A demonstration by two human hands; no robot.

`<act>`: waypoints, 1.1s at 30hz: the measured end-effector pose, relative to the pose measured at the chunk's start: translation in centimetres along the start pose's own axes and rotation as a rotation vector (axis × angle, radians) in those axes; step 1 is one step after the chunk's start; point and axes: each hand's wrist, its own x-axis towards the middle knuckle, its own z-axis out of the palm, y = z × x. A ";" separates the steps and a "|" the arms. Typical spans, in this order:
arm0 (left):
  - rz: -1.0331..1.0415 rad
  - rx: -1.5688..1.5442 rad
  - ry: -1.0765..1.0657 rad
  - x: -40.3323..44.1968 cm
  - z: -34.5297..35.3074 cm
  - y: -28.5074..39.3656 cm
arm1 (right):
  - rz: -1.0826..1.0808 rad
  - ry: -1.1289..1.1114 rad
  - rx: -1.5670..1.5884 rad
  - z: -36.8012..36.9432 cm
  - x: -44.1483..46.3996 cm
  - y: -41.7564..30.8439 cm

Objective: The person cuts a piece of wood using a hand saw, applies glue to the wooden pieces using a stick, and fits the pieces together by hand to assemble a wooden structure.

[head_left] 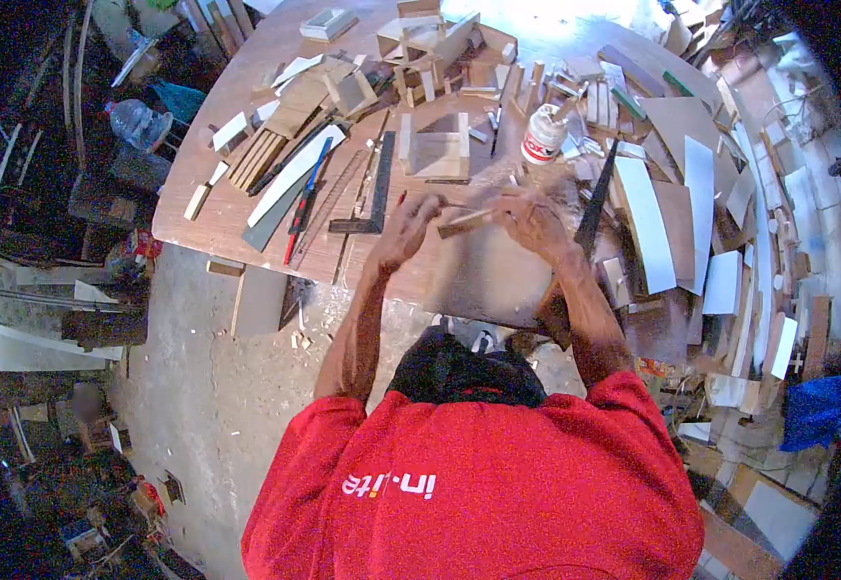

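Observation:
Over the front edge of the wooden table (401, 274), my left hand (409, 230) is closed, fingers pinched around a thin pencil-like stick (456, 205); a small red end shows by the knuckles. My right hand (533, 222) is closed on a small wooden strip (463, 223), which points left toward my left hand. Both hands are slightly blurred. Left of them lies a dark try square (382, 184). A small open wooden frame (437, 155) stands just beyond the hands. Behind my right hand is a white glue bottle (543, 135) with red lettering.
A red-and-blue tool (310, 198), a ruler (333, 198) and white strips (295, 176) lie at left. Wooden box pieces (430, 48) crowd the back. A handsaw (594, 198) and white panels (645, 222) lie at right. Wood offcuts litter the floor (198, 387).

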 end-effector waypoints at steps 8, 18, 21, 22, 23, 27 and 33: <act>0.297 1.016 -0.027 7.0 -3.7 0.4 | 0.038 0.239 -0.055 5.8 6.4 2.1; 0.290 1.163 -0.020 11.1 -4.9 -1.1 | 0.458 0.122 0.051 1.8 6.0 0.0; 0.234 1.190 -0.024 11.4 -4.5 -1.8 | 0.495 0.105 0.109 1.7 5.5 0.0; 0.250 1.185 -0.019 11.3 -4.5 -1.4 | 0.480 0.119 0.139 2.0 5.3 0.5; 0.265 1.181 -0.015 11.2 -4.4 -1.0 | 0.467 0.133 0.169 2.3 5.1 0.8; 0.330 1.234 -0.005 12.0 -4.7 -1.4 | 0.479 0.119 0.206 2.8 4.7 1.4; 0.299 1.247 -0.038 12.7 -4.8 -3.1 | 0.431 0.181 0.147 3.3 4.5 0.8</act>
